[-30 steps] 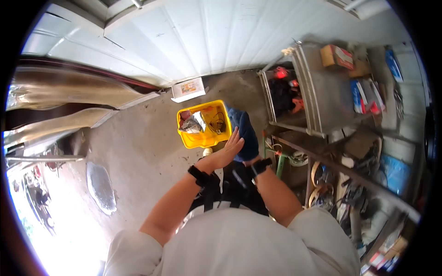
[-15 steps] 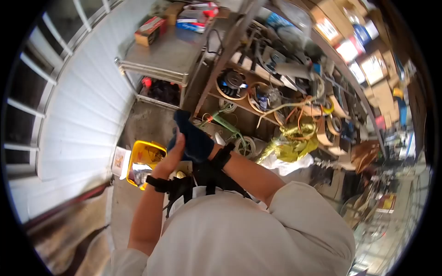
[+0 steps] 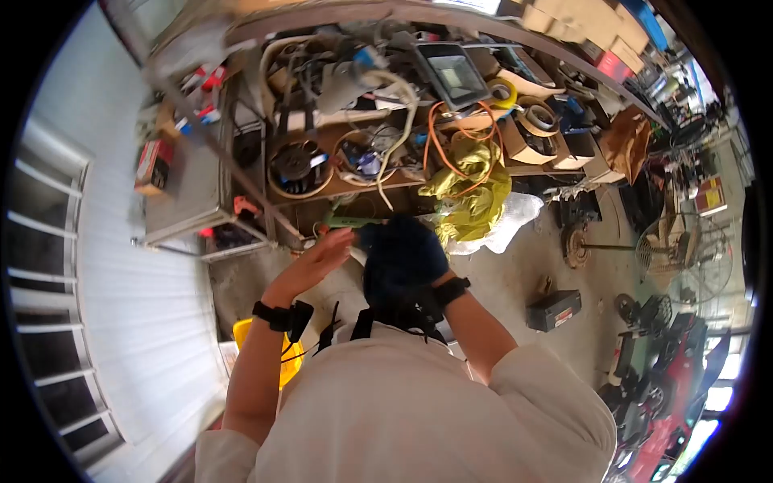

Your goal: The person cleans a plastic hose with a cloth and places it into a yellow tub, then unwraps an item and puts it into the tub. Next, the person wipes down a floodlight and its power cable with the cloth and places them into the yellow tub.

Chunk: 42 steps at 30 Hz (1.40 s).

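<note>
My right hand [image 3: 403, 256] is covered in dark blue cloth that looks like a glove, held in front of my chest. Its fingers blur together, so I cannot see whether it holds anything. Just to its left is my bare left hand [image 3: 320, 256], its fingers stretched out towards a narrow dark blue part of the cloth. Whether the fingertips touch that part is unclear. A black strap [image 3: 274, 315] circles my left wrist, and another black strap [image 3: 452, 291] my right one.
Ahead stands a cluttered shelf with round bins [image 3: 298, 167], a floodlight [image 3: 451, 74] and a yellow bag [image 3: 467, 189]. A metal cart [image 3: 181, 205] is at left, a yellow container [image 3: 291, 364] low beside me. A dark box [image 3: 554, 310] and a fan [image 3: 683, 256] stand right.
The view has swung right, bringing more shelf and floor into sight. My left hand has shifted from against the blue-covered hand to its left side, fingers outstretched.
</note>
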Tool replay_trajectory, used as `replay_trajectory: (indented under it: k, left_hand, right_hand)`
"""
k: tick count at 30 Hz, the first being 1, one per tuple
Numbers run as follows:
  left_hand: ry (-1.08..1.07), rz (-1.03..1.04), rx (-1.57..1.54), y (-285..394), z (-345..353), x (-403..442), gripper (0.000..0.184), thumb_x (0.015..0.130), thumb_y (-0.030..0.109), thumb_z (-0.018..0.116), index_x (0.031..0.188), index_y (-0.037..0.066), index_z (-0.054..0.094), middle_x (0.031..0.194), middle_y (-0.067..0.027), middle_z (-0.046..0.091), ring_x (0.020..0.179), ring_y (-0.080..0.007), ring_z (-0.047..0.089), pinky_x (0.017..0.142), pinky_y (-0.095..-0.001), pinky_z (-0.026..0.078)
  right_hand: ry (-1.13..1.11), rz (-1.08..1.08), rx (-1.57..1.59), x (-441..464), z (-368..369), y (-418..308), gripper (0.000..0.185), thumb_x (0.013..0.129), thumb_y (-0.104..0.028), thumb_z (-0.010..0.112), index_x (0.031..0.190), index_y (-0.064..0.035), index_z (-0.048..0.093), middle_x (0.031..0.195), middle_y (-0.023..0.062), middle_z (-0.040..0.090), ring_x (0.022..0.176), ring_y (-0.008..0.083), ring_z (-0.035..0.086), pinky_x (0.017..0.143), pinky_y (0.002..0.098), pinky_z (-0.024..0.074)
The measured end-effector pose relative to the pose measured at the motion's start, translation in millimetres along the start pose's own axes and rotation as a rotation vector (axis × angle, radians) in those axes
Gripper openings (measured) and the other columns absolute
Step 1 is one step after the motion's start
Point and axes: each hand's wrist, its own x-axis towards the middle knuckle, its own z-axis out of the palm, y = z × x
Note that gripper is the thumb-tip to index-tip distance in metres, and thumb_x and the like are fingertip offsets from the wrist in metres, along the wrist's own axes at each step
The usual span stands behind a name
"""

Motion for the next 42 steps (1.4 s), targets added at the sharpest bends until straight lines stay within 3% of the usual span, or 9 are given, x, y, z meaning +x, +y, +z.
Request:
replay_trajectory:
  k: [6,8,12,15,17,21,25,35,42]
  left_hand:
    - [0.075,0.417,0.349,47.0,34.1,183.5,0.056,0.09,0.012,0.061,0.137,0.002,0.032,0.136,-0.0173,0.045,0.128,-0.0247,0.043,0.106,-0.0328,0.035]
    - [0.176,0.358,0.278,57.9,40.6,253.0,0.059,0.088,0.014,0.065,0.136,0.0,0.033,0.136,-0.0178,0.045,0.125,-0.0251,0.046,0.104,-0.0325,0.037]
    - [0.382,0.199,-0.245,61.1,24.7,376.8,0.062,0.083,0.015,0.069,0.133,0.0,0.037,0.127,-0.0131,0.052,0.113,-0.018,0.053,0.096,-0.0275,0.042]
    - [0.565,0.041,-0.264,64.4,0.5,445.0,0.044,0.076,0.021,0.076,0.107,0.003,0.051,0.095,-0.0058,0.056,0.087,-0.0145,0.052,0.075,-0.0264,0.041]
    - [0.576,-0.084,-0.264,65.4,0.5,463.8,0.032,0.072,0.029,0.079,0.083,0.013,0.053,0.074,0.0011,0.043,0.064,-0.0124,0.038,0.058,-0.0237,0.031]
    - [0.427,-0.197,-0.403,43.2,-19.9,507.4,0.027,0.08,0.008,0.071,0.102,0.005,0.055,0.101,-0.0089,0.063,0.1,-0.0245,0.061,0.084,-0.0361,0.052]
    - [0.585,-0.007,-0.504,39.2,-11.1,517.3,0.085,0.076,0.007,0.074,0.139,0.027,0.02,0.13,-0.0116,0.044,0.113,-0.0287,0.051,0.082,-0.0545,0.048]
    - [0.43,0.117,-0.445,80.5,18.3,476.9,0.054,0.076,0.012,0.074,0.12,0.017,0.042,0.112,-0.0048,0.057,0.103,-0.0235,0.058,0.088,-0.0432,0.049]
    - [0.279,0.124,-0.44,104.1,68.5,388.1,0.073,0.077,0.014,0.074,0.135,0.012,0.03,0.116,-0.0081,0.053,0.1,-0.0194,0.058,0.081,-0.0336,0.051]
  right_hand:
    - [0.267,0.095,-0.085,13.6,-118.5,9.2,0.031,0.073,-0.021,0.074,0.103,-0.0154,0.066,0.091,0.0043,0.063,0.078,0.0211,0.06,0.069,0.033,0.0496]
    - [0.228,-0.089,-0.573,18.4,-146.8,15.1,0.03,0.073,-0.022,0.074,0.102,-0.0197,0.068,0.092,0.0028,0.064,0.076,0.0214,0.059,0.067,0.0325,0.0494]
    - [0.421,0.249,0.047,14.5,-159.0,41.4,0.037,0.07,-0.022,0.074,0.106,-0.028,0.068,0.098,-0.0011,0.065,0.078,0.022,0.058,0.067,0.0314,0.049]
    - [0.193,0.075,-0.969,13.1,-205.2,0.4,0.038,0.07,-0.022,0.073,0.107,-0.0282,0.068,0.098,-0.0038,0.065,0.083,0.0209,0.058,0.068,0.0313,0.0494]
    - [0.3,0.252,-0.696,-20.0,-202.3,24.5,0.037,0.069,-0.021,0.072,0.106,-0.0273,0.068,0.099,-0.005,0.065,0.085,0.021,0.057,0.07,0.0316,0.0497]
    - [0.284,0.556,-0.499,-74.4,-202.6,64.9,0.037,0.067,-0.018,0.072,0.103,-0.024,0.068,0.097,-0.0045,0.064,0.088,0.0212,0.057,0.071,0.0314,0.05]
    - [0.225,0.744,-0.451,-103.2,-203.2,81.5,0.036,0.064,-0.017,0.072,0.1,-0.0205,0.067,0.094,-0.0025,0.063,0.088,0.0216,0.058,0.072,0.0314,0.0501]
    - [0.159,0.414,-0.96,-37.2,-231.7,65.8,0.033,0.071,-0.023,0.071,0.101,-0.0118,0.06,0.089,0.008,0.059,0.084,0.0287,0.057,0.075,0.0367,0.0487]
    - [0.907,0.318,0.296,-4.0,-257.6,74.3,0.035,0.067,-0.001,0.076,0.097,-0.0023,0.058,0.103,0.01,0.063,0.092,0.0197,0.06,0.083,0.0319,0.0475]
